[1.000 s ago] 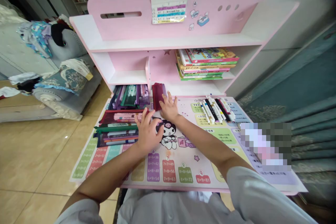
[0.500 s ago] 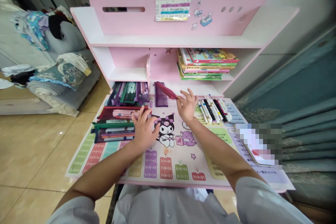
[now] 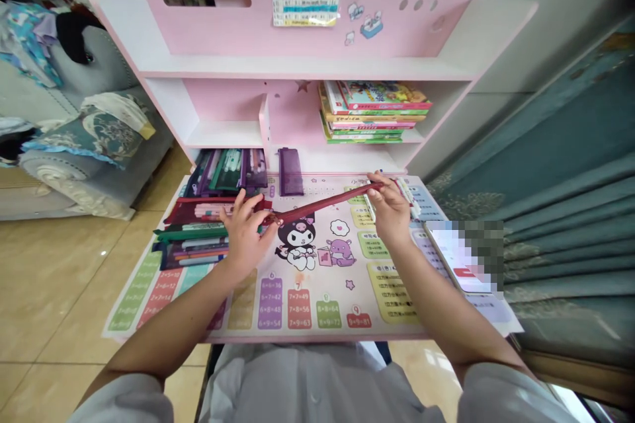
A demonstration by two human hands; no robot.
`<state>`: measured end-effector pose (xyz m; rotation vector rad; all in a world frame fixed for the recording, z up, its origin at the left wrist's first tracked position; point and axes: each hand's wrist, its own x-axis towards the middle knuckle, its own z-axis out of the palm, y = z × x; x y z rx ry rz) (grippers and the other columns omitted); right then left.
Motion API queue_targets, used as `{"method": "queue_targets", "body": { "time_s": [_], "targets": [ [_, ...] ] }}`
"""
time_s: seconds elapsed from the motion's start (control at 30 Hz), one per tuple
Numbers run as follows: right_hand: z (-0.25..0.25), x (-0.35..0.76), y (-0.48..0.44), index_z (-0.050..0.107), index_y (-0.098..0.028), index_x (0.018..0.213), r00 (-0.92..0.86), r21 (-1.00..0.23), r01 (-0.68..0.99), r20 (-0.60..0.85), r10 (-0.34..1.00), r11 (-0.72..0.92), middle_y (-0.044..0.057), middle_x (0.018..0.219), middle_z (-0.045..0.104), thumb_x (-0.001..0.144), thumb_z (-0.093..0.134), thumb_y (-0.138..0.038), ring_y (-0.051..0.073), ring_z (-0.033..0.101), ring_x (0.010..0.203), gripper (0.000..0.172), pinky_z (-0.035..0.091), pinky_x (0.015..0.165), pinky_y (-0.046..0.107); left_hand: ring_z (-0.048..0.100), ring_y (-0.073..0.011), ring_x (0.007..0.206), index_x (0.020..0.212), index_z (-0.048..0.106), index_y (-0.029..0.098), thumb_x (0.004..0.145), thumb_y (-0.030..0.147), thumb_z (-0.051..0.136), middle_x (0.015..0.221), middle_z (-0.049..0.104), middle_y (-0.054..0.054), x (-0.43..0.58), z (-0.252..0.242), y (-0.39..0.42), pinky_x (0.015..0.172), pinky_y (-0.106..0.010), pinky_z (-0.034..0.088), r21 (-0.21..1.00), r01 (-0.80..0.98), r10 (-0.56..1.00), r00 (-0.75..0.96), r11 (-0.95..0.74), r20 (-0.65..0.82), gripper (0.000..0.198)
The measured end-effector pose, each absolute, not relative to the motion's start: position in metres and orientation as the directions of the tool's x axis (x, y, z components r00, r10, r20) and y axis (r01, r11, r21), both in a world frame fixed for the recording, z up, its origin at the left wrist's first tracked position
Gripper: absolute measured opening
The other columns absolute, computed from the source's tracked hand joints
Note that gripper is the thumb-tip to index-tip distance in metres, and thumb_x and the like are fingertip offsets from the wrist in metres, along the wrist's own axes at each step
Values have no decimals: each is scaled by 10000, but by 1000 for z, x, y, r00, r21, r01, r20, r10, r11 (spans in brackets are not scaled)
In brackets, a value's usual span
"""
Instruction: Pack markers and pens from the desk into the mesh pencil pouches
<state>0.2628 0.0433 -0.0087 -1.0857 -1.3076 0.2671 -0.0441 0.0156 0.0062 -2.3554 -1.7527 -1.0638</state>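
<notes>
Presently, both hands hold one slim red pouch [image 3: 327, 203], which is stretched between them above the printed surface [image 3: 322, 283]. The left hand [image 3: 245, 231] has its thumb and forefinger brought narrow at the left end of the pouch, while its other fingers are spread. The right hand [image 3: 391, 211] grips the opposite end, and this end is a little farther from the person. The pouch is seen almost from its edge, so I cannot tell whether something is inside. Behind it, a purple pouch [image 3: 290, 172] lies flat and apart. Close to the left hand lie a green pouch [image 3: 186, 234] and a dark pouch [image 3: 193, 256] with pens; beyond these, more pen pouches [image 3: 231, 168] are grouped. The right hand partly hides some markers [image 3: 407, 194]. To its right lies a phone [image 3: 449, 254], and books [image 3: 374, 112] are stacked at the back.
</notes>
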Motion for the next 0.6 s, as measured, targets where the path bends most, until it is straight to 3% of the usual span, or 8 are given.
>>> {"method": "queue_targets", "body": {
  "time_s": [0.13,0.27,0.37,0.43,0.53,0.6],
  "targets": [
    [-29,268,43,739,-234,885,338,-846,324,522,783,424,70,1174,691,843,668,-413,262,608,1217,197,439,1094,546,436,-356,1383,752,695,234,874,356,615,1243,688,-81,-49,9,13,1115,-667,164,343,820,845,282,-458,455,190],
    [-39,270,38,742,-230,879,259,-822,469,479,839,324,81,1171,683,803,684,-398,286,588,1233,194,439,1089,541,453,-366,1371,708,711,233,871,350,626,1227,699,-68,-50,13,8,1108,-698,151,310,788,829,413,-533,377,219],
    [-34,263,28,704,-230,1008,214,-692,664,537,816,282,105,1246,642,801,647,-363,308,565,1244,252,438,1074,572,445,-366,1376,675,729,247,863,318,640,1207,707,-52,-50,14,5,1122,-718,103,332,772,837,460,-542,297,219],
    [-25,252,18,665,-238,1081,180,-575,768,616,767,282,116,1329,576,817,610,-353,335,478,1334,293,401,1094,603,448,-365,1374,682,745,262,858,310,650,1178,715,-49,-49,11,5,1129,-721,89,353,758,835,479,-549,269,206],
    [-4,225,-1,677,-263,884,8,-419,828,674,738,373,71,1354,540,840,591,-393,365,359,1416,162,312,1143,640,446,-365,1375,699,761,277,847,303,662,1171,716,-45,-47,5,4,1136,-712,89,374,739,828,498,-560,257,179],
    [9,201,-13,666,-270,699,-202,-352,796,612,765,493,27,1304,585,827,620,-460,382,354,1411,234,277,1155,652,435,-366,1384,706,766,285,827,278,675,1179,715,-38,-45,2,3,1143,-697,84,380,732,824,507,-566,253,152]
  ]
}}
